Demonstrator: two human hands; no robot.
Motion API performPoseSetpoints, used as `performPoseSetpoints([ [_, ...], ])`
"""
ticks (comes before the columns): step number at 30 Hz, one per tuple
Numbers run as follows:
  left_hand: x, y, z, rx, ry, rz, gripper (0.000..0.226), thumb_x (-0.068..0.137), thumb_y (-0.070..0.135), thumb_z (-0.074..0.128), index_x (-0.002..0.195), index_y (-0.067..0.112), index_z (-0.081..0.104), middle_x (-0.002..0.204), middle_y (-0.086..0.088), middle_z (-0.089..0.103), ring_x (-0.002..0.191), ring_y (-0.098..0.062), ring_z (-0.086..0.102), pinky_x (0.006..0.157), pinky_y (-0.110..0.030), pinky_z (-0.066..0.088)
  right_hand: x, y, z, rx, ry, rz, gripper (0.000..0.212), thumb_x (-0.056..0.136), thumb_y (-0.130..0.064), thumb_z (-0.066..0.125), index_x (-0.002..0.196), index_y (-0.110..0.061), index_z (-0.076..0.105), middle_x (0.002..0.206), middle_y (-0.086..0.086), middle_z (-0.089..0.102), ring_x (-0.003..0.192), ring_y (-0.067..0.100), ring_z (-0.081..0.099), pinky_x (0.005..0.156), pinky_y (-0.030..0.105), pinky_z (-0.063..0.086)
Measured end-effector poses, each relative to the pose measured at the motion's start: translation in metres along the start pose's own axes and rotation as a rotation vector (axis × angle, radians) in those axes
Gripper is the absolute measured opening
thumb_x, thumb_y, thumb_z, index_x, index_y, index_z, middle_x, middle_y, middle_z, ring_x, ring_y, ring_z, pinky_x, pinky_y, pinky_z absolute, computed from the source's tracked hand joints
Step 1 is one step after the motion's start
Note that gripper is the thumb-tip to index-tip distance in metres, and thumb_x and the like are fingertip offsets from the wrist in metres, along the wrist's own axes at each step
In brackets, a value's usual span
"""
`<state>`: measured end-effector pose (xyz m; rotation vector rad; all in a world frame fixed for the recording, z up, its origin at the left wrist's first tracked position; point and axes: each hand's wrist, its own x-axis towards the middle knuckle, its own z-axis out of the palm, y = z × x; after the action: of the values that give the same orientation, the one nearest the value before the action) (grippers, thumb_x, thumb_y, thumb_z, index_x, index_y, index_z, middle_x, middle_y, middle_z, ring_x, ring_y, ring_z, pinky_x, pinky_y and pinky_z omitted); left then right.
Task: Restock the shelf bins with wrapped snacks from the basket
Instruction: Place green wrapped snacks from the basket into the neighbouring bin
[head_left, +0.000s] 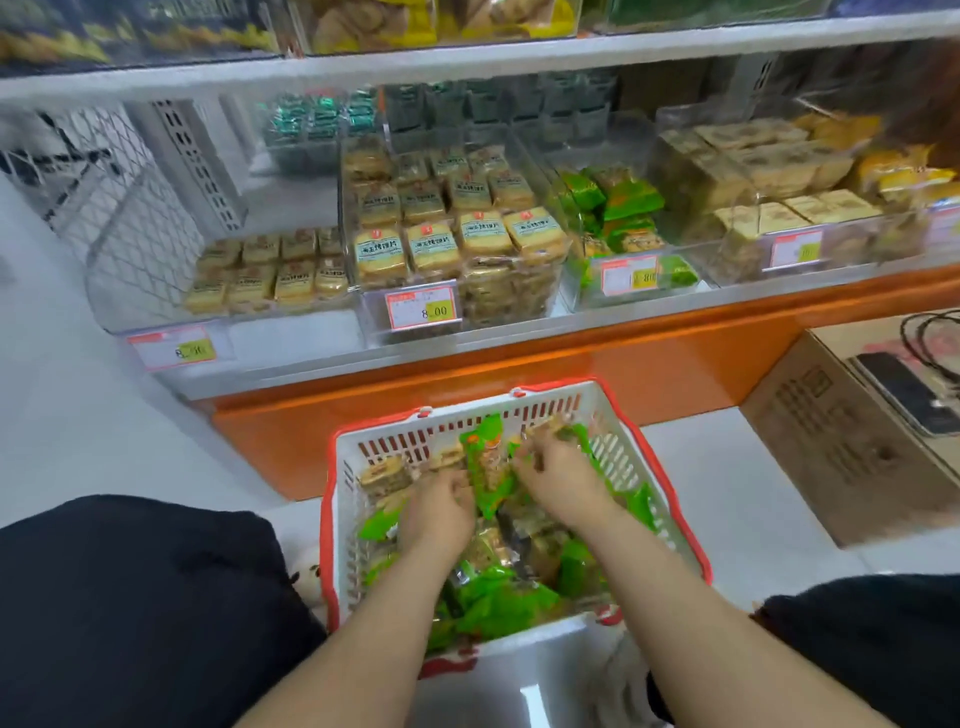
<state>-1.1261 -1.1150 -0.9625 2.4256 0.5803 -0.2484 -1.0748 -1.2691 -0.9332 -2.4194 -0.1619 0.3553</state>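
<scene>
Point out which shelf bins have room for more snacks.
Front of the left bin, ahead of its tan packs, is bare. The green-pack bin has room on top. The middle bin is stacked full; the basket is crowded.

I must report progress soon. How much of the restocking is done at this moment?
Done: the bin of yellow packs looks full. In hand: the left hand and right hand are both in the basket, gathering green packs. Left: the basket holds many snacks, and the bin with green packs has room.
</scene>
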Motion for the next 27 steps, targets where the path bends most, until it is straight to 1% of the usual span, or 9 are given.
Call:
performPoseSetpoints([
  [4,-0.006,-0.040,0.005,-0.305,0.014,-0.308,0.031,0.091,0.008,0.047,0.115,0.019,0.062,0.115,-0.010,0.064,0.098,-0.033,0.060,0.078,-0.031,0.046,-0.026,0.025,0.069,-0.223,-0.384,0.128,0.031,0.097,-0.034,0.049,0.118,-0.013,0.057,0.118,0.016,0.064,0.113,0.033,0.060,0.088,0.035,0.047],
  [7,-0.011,-0.047,-0.003,-0.256,-0.063,-0.331,0.018,0.092,0.007,0.046,0.094,0.014,0.062,0.095,-0.008,0.061,0.092,-0.029,0.058,0.075,-0.030,0.044,-0.033,0.028,0.085,-0.354,-0.539,0.116,0.039,0.104,-0.023,0.036,0.136,-0.002,0.047,0.133,0.022,0.054,0.123,0.036,0.053,0.097,0.038,0.043],
  [9,-0.015,-0.045,-0.006,-0.149,-0.142,-0.334,0.016,0.097,0.019,0.045,0.098,0.016,0.061,0.102,-0.004,0.062,0.100,-0.028,0.059,0.079,-0.027,0.042,-0.034,0.024,0.089,-0.325,-0.557,0.120,0.039,0.105,-0.027,0.037,0.131,-0.001,0.049,0.133,0.022,0.054,0.124,0.035,0.051,0.096,0.037,0.042],
  [14,-0.012,-0.028,-0.012,-0.046,-0.319,-0.366,0.083,0.097,0.066,0.011,0.134,0.005,0.054,0.138,-0.018,0.054,0.124,-0.033,0.053,0.104,-0.040,0.041,-0.032,0.009,0.093,-0.059,-0.391,0.121,0.041,0.094,-0.036,0.057,0.129,-0.015,0.059,0.123,0.009,0.065,0.112,0.027,0.060,0.092,0.031,0.047],
  [16,-0.012,-0.022,-0.017,-0.151,-0.345,-0.399,0.092,0.090,0.076,0.011,0.141,0.009,0.048,0.142,-0.017,0.050,0.118,-0.030,0.055,0.094,-0.039,0.049,-0.032,0.001,0.090,0.092,-0.332,0.108,0.039,0.096,-0.030,0.055,0.132,-0.016,0.058,0.111,0.002,0.067,0.093,0.016,0.064,0.081,0.025,0.048],
  [18,-0.009,-0.024,-0.016,-0.423,-0.336,-0.494,0.096,0.079,0.087,0.028,0.142,0.017,0.045,0.134,-0.012,0.055,0.101,-0.023,0.062,0.070,-0.032,0.058,-0.035,-0.009,0.084,0.319,-0.278,0.084,0.031,0.098,-0.020,0.050,0.126,-0.013,0.061,0.087,-0.007,0.063,0.066,0.003,0.056,0.063,0.019,0.043],
  [20,-0.009,-0.026,-0.017,-0.703,-0.312,-0.550,0.082,0.076,0.077,0.057,0.135,0.020,0.051,0.123,-0.010,0.062,0.093,-0.023,0.066,0.060,-0.030,0.058,-0.039,-0.019,0.073,0.545,-0.234,0.067,0.022,0.098,-0.011,0.047,0.112,-0.011,0.065,0.084,-0.008,0.068,0.072,0.000,0.060,0.070,0.017,0.045],
  [23,-0.006,-0.018,-0.023,-0.966,-0.278,-0.459,0.033,0.090,0.028,0.067,0.121,0.016,0.059,0.108,-0.010,0.070,0.095,-0.025,0.068,0.072,-0.037,0.059,-0.042,-0.032,0.052,0.775,-0.087,0.083,0.020,0.097,-0.004,0.044,0.098,-0.013,0.062,0.084,0.003,0.075,0.075,0.003,0.067,0.079,0.026,0.047],
  [27,-0.006,-0.002,-0.035,-1.163,-0.316,-0.326,0.077,0.065,0.041,0.085,0.131,0.022,0.048,0.136,-0.011,0.056,0.124,-0.032,0.054,0.085,-0.050,0.058,-0.037,-0.033,0.020,0.793,0.266,0.141,0.018,0.096,-0.003,0.046,0.098,-0.012,0.061,0.082,0.001,0.071,0.073,0.013,0.063,0.076,0.025,0.049],
])
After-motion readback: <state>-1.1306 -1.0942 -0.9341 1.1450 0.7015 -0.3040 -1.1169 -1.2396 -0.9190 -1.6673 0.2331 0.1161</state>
